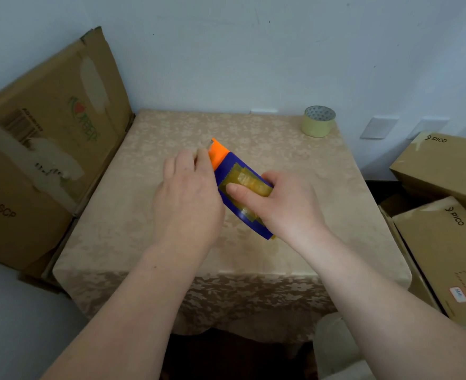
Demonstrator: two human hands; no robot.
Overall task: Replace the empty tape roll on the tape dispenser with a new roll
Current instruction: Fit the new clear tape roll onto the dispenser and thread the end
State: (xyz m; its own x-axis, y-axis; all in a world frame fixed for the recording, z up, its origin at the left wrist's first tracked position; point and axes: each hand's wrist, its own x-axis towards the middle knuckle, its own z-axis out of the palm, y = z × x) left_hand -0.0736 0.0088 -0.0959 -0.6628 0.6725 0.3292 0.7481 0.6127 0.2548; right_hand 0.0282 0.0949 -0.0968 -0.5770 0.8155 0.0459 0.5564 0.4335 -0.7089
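A blue tape dispenser with an orange cutter end lies slanted over the middle of the table, patched with strips of yellowish tape. My right hand grips its body from the right, thumb pressed on the taped top. My left hand holds the left side, fingers pinched at the orange end. The roll inside the dispenser is hidden. A roll of yellowish tape stands on the table's far right corner, apart from both hands.
The small table wears a beige patterned cloth. A large worn cardboard box leans at its left edge. Stacked cardboard boxes crowd the right side. A pale wall runs behind.
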